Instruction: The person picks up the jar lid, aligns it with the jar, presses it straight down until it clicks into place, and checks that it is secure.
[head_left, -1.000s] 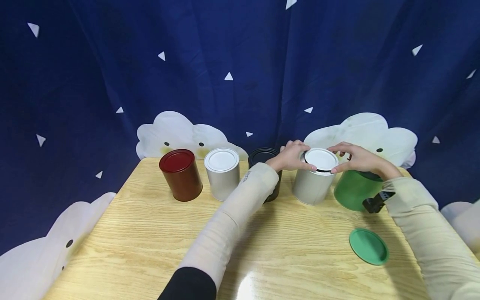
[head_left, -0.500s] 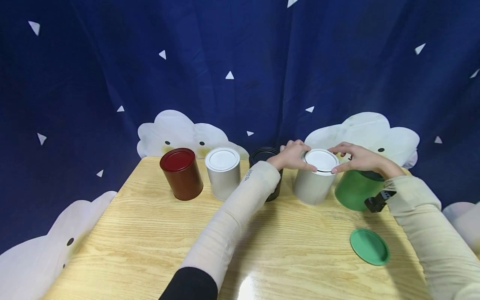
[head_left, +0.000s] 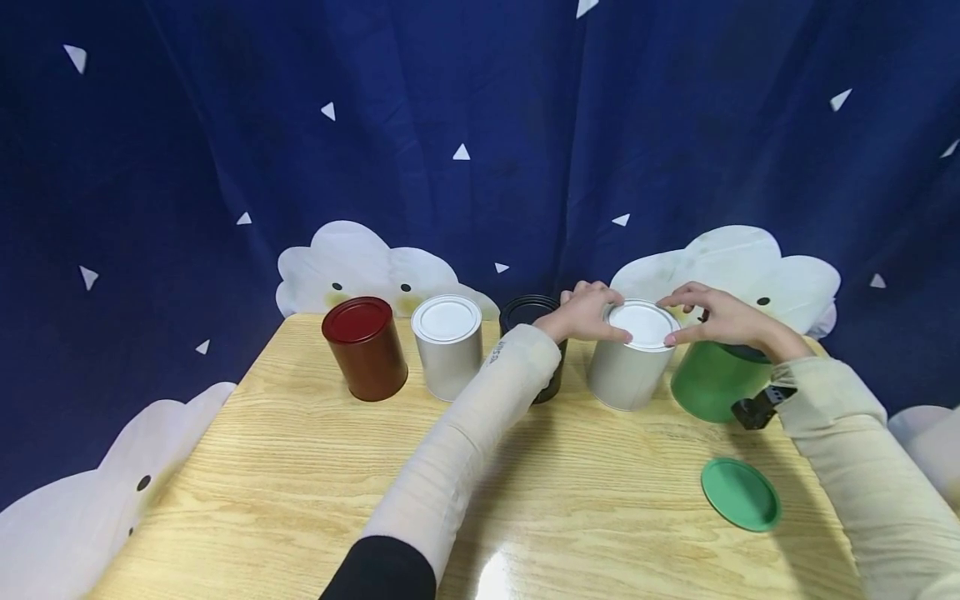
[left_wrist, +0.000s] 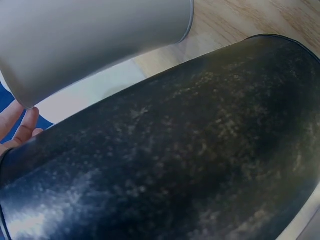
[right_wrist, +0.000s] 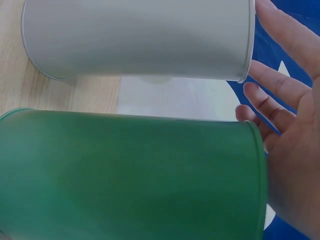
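Observation:
A white lid [head_left: 642,322] lies flat on top of the light grey can [head_left: 626,379] in the head view. My left hand [head_left: 583,312] holds the lid's left edge between thumb and fingers, while my right hand [head_left: 723,319] holds its right edge the same way. In the left wrist view, fingertips of the left hand [left_wrist: 20,125] meet the grey can's rim [left_wrist: 31,102] behind a black can [left_wrist: 170,140]. From the right wrist, the right hand [right_wrist: 295,115] has its fingertips at the grey can [right_wrist: 140,40], beyond the green can [right_wrist: 130,170].
Left of the hands stand a lidded dark red can [head_left: 367,354] and a lidded white can [head_left: 450,358]. A green lid [head_left: 741,494] lies on the wooden table [head_left: 315,483] at the front right. A blue curtain [head_left: 405,125] hangs behind.
The white lid has gone down onto the grey can; the dark gap beneath its front edge is gone. Both hands have stayed at its edges.

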